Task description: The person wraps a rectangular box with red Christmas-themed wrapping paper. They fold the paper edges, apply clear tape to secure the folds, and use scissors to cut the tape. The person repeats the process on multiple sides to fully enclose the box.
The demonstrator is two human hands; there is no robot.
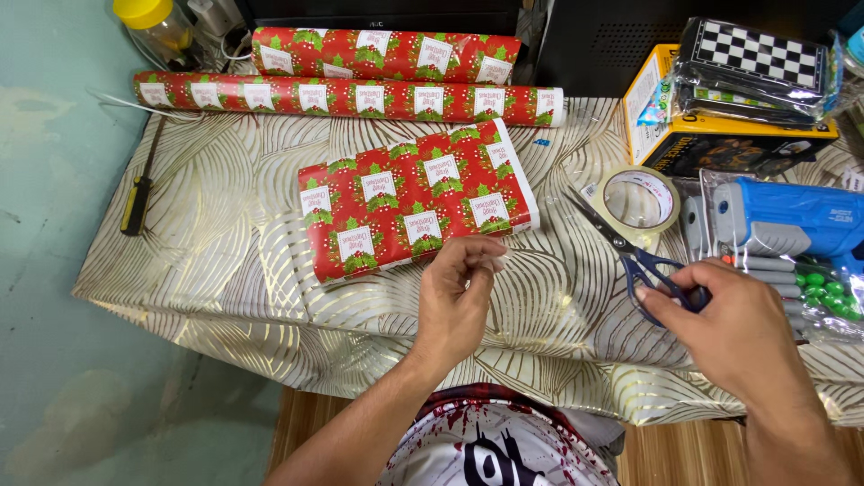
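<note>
A box wrapped in red holiday paper (416, 200) lies in the middle of the table. My left hand (457, 292) hovers just in front of it, fingertips pinched on a small clear piece of tape. My right hand (733, 328) rests at the right on the blue handles of a pair of scissors (634, 256), whose blades point toward a roll of clear tape (639, 200).
Two rolls of red wrapping paper (360, 94) lie along the back of the gold-patterned tablecloth (225, 234). A screwdriver (139, 193) sits at the left edge. A packaged blue toy gun (792, 220), a yellow box (711, 135) and a chessboard pack (756, 67) crowd the right.
</note>
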